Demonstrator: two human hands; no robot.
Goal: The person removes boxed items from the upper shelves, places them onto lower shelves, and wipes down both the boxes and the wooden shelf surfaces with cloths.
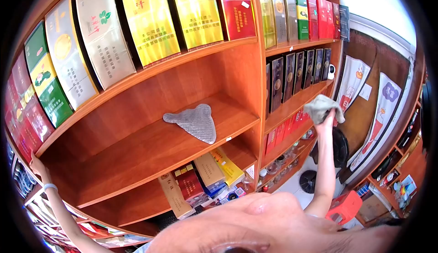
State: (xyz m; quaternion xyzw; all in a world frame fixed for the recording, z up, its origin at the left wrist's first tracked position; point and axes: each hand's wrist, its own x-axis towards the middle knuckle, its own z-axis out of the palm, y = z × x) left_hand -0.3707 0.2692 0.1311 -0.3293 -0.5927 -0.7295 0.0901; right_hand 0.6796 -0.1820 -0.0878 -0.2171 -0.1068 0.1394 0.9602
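Observation:
Raised on the right, my right hand (325, 120) is closed around a crumpled grey-green cloth (320, 107), in front of the right-hand shelves. Far to the left, my left hand (40, 167) holds the left edge of the wooden cabinet (37, 154), its fingers partly hidden; a pale band circles that wrist. Between the hands, a second cloth (194, 121), dark grey and ribbed, lies spread on the middle shelf (137, 149).
Tall cartons (150, 25) in several colours line the top shelf. Black boxes (299, 73) stand at the right, beside a small white camera (331, 72). Lower down are stacked boxes (209, 171) and glass jars (273, 167). A red stool (344, 206) stands on the floor.

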